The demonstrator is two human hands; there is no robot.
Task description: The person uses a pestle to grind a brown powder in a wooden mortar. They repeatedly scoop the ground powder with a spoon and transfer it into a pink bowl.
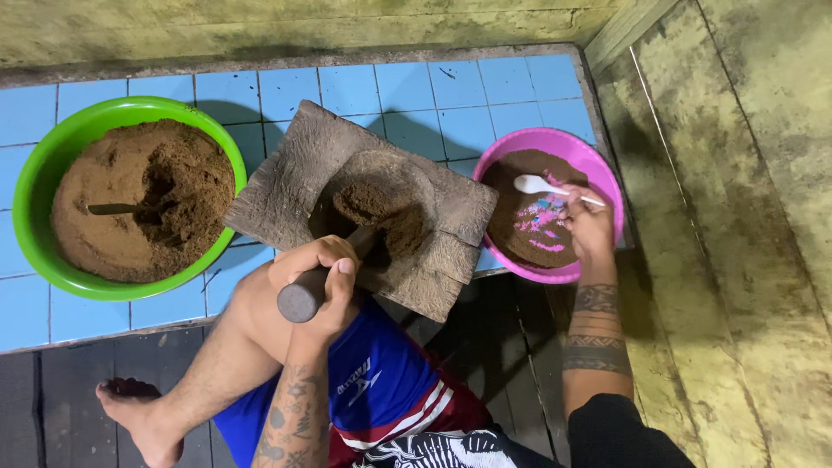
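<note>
My left hand (pixel 319 282) grips a dark wooden pestle (pixel 302 300) whose far end rests in the hollow of a rough stone mortar slab (pixel 286 178) holding brown paste. Over at the pink bowl (pixel 604 178), my right hand (pixel 589 227) holds a white plastic spoon (pixel 530 184) above the brown powder inside. The bowl's patterned bottom shows through where powder is scraped away.
A green bowl (pixel 39 169) heaped with brown powder and a buried spoon (pixel 113 209) sits at the left on the blue tiled ledge (pixel 433 95). My bare knee and foot rest on dark floorboards (pixel 78 381). Stained yellow-green walls stand behind and to the right.
</note>
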